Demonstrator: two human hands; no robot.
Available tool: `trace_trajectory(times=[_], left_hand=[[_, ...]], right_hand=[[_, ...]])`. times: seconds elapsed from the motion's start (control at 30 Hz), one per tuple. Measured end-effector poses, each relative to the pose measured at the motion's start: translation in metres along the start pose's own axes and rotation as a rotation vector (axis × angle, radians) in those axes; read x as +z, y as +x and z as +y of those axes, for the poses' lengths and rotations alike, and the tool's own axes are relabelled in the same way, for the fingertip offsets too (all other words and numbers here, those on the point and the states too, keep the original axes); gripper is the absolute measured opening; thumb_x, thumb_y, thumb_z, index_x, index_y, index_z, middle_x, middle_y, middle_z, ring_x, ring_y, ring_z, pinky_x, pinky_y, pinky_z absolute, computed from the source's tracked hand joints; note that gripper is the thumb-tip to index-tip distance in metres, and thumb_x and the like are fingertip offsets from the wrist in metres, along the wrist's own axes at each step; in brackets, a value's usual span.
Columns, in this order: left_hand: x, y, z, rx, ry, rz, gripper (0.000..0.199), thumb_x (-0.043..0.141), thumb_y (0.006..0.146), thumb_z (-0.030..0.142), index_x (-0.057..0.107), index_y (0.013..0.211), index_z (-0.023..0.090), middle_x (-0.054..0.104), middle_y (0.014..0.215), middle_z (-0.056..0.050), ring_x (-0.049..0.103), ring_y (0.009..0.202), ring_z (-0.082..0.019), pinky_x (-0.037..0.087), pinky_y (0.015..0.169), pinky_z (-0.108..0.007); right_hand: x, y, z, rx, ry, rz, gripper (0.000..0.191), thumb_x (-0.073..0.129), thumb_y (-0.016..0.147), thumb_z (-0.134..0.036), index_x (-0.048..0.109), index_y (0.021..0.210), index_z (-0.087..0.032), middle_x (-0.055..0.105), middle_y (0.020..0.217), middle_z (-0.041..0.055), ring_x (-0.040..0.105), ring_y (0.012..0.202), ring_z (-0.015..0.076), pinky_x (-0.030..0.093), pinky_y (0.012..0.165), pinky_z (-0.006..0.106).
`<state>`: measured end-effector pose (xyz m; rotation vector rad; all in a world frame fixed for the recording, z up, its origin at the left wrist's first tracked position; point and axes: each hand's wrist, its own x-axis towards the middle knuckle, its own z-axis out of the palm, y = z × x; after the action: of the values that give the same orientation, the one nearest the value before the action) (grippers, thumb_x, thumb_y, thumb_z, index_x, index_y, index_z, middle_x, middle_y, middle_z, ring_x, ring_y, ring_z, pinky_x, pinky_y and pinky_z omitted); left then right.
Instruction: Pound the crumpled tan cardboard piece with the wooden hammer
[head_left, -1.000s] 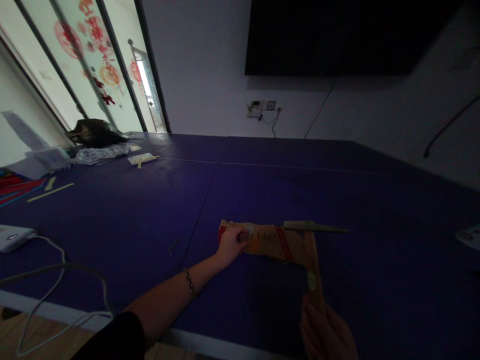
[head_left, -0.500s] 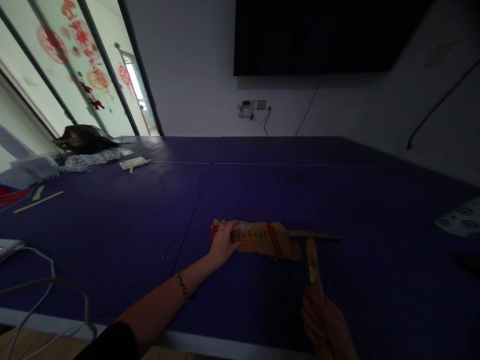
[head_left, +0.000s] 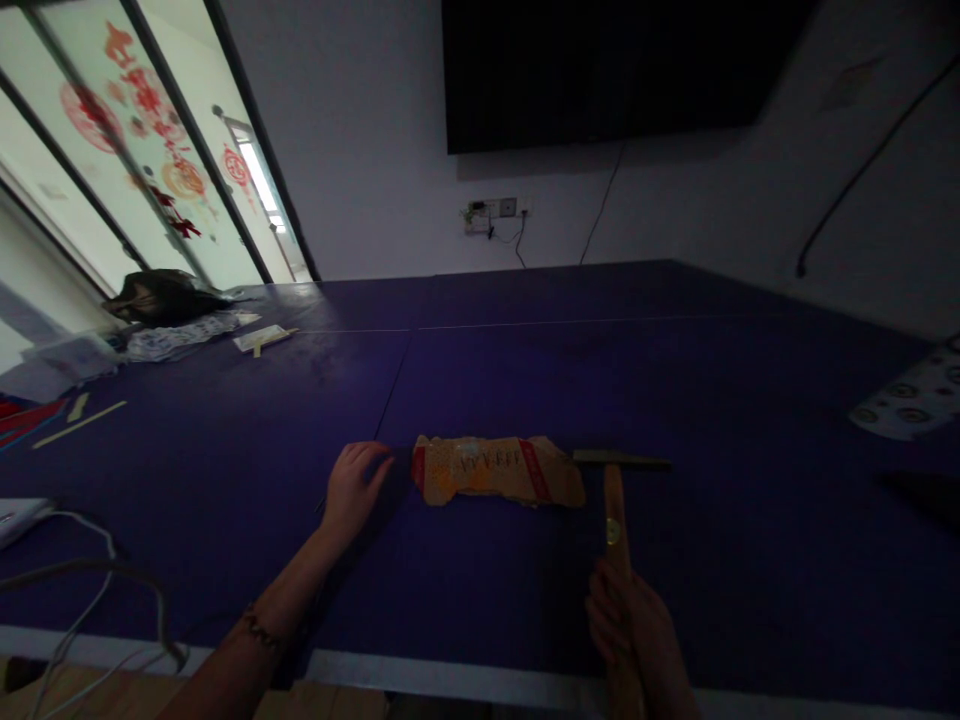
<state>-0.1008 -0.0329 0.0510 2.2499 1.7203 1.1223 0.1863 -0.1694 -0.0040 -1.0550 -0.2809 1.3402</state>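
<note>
My right hand (head_left: 626,610) grips the wooden handle of a hammer (head_left: 615,490). Its long, thin metal head lies just past the right end of a torn piece of brown cardboard (head_left: 491,472). Red bands cross the cardboard near both ends, and a row of small dark marks, perhaps nails, runs along its middle. To the left of the cardboard, apart from it, my left hand (head_left: 354,488) is low over the table with thumb and fingers apart. A thin dark sliver (head_left: 321,504) shows by its wrist side, mostly hidden by the hand.
The purple table (head_left: 480,590) has a seam running away from me. White cables (head_left: 105,535) lie at the left front. Strips (head_left: 79,425), a black bag (head_left: 165,298) and papers sit at the far left. A patterned object (head_left: 907,395) is at the right edge.
My left hand has let go of the cardboard and moved left, over where two thin metal pins lay. The hammer stays in my right hand. The view has shifted slightly.
</note>
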Motion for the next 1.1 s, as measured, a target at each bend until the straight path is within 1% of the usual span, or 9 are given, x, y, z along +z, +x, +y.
trace_trajectory(times=[0.07, 0.17, 0.23, 0.3, 0.47, 0.63, 0.77, 0.93, 1.1], left_hand=[[-0.024, -0.012, -0.021, -0.193, 0.13, -0.03, 0.022, 0.047, 0.078, 0.03, 0.064, 0.083, 0.018, 0.066, 0.087, -0.006, 0.059, 0.085, -0.022, 0.043, 0.08, -0.032], [-0.053, -0.03, -0.05, -0.465, 0.195, -0.085, 0.025, 0.046, 0.076, 0.03, 0.065, 0.086, 0.017, 0.068, 0.082, -0.006, 0.061, 0.075, -0.023, 0.044, 0.067, -0.028], [-0.063, -0.038, -0.063, -0.558, 0.161, -0.11, 0.025, 0.049, 0.073, 0.032, 0.065, 0.084, 0.017, 0.069, 0.08, -0.006, 0.062, 0.074, -0.024, 0.044, 0.063, -0.027], [-0.067, -0.042, -0.071, -0.607, 0.113, -0.146, 0.022, 0.052, 0.07, 0.033, 0.065, 0.078, 0.017, 0.07, 0.079, -0.007, 0.063, 0.075, -0.024, 0.044, 0.063, -0.026], [-0.064, -0.037, -0.075, -0.648, 0.113, -0.191, 0.018, 0.056, 0.065, 0.031, 0.066, 0.071, 0.017, 0.071, 0.079, -0.008, 0.064, 0.076, -0.025, 0.043, 0.062, -0.025], [-0.06, -0.03, -0.073, -0.609, 0.086, -0.219, 0.019, 0.058, 0.065, 0.034, 0.066, 0.067, 0.017, 0.071, 0.073, -0.007, 0.064, 0.073, -0.024, 0.041, 0.059, -0.024], [-0.056, -0.027, -0.07, -0.598, 0.084, -0.278, 0.015, 0.057, 0.066, 0.029, 0.065, 0.064, 0.017, 0.069, 0.066, -0.005, 0.063, 0.068, -0.022, 0.039, 0.056, -0.023], [-0.057, -0.023, -0.065, -0.59, 0.227, -0.377, 0.018, 0.051, 0.071, 0.026, 0.065, 0.066, 0.017, 0.069, 0.069, -0.008, 0.063, 0.068, -0.021, 0.036, 0.054, -0.023], [-0.059, -0.023, -0.061, -0.616, 0.406, -0.417, 0.013, 0.052, 0.069, 0.023, 0.062, 0.066, 0.017, 0.068, 0.072, -0.009, 0.063, 0.07, -0.021, 0.035, 0.053, -0.022]], right_hand=[[-0.001, 0.0, 0.0, 0.006, -0.002, 0.005, 0.046, 0.077, 0.049, -0.048, 0.042, 0.053, -0.018, 0.041, 0.034, -0.0113, 0.029, 0.02, 0.0009, 0.026, 0.02, 0.012], [-0.002, 0.001, 0.0, 0.007, -0.003, -0.004, 0.045, 0.076, 0.05, -0.047, 0.043, 0.054, -0.018, 0.041, 0.035, -0.0115, 0.028, 0.02, 0.0005, 0.025, 0.02, 0.011], [-0.003, 0.001, 0.0, 0.008, 0.0, -0.021, 0.044, 0.076, 0.052, -0.046, 0.042, 0.054, -0.018, 0.042, 0.035, -0.0111, 0.028, 0.02, 0.0006, 0.025, 0.021, 0.011], [-0.004, 0.002, 0.001, 0.005, 0.001, -0.03, 0.043, 0.076, 0.053, -0.045, 0.042, 0.054, -0.018, 0.042, 0.035, -0.0107, 0.028, 0.021, 0.0007, 0.026, 0.021, 0.012], [-0.008, 0.006, 0.003, 0.022, -0.003, -0.032, 0.044, 0.075, 0.053, -0.046, 0.041, 0.052, -0.019, 0.04, 0.033, -0.0105, 0.028, 0.02, 0.0015, 0.024, 0.02, 0.012], [-0.012, 0.011, 0.002, 0.068, -0.034, -0.078, 0.047, 0.075, 0.048, -0.051, 0.041, 0.048, -0.019, 0.04, 0.031, -0.0095, 0.028, 0.019, 0.0023, 0.025, 0.02, 0.014], [-0.012, 0.013, 0.001, 0.108, -0.045, -0.115, 0.048, 0.075, 0.046, -0.05, 0.039, 0.045, -0.019, 0.039, 0.03, -0.0094, 0.027, 0.018, 0.0025, 0.026, 0.02, 0.015], [-0.007, 0.008, 0.0, 0.071, 0.004, -0.016, 0.046, 0.079, 0.043, -0.047, 0.043, 0.048, -0.017, 0.042, 0.031, -0.0094, 0.029, 0.018, 0.0021, 0.025, 0.019, 0.013], [-0.008, 0.009, 0.001, 0.059, 0.007, -0.001, 0.047, 0.08, 0.043, -0.047, 0.044, 0.048, -0.017, 0.041, 0.031, -0.0095, 0.029, 0.019, 0.0017, 0.026, 0.019, 0.013]])
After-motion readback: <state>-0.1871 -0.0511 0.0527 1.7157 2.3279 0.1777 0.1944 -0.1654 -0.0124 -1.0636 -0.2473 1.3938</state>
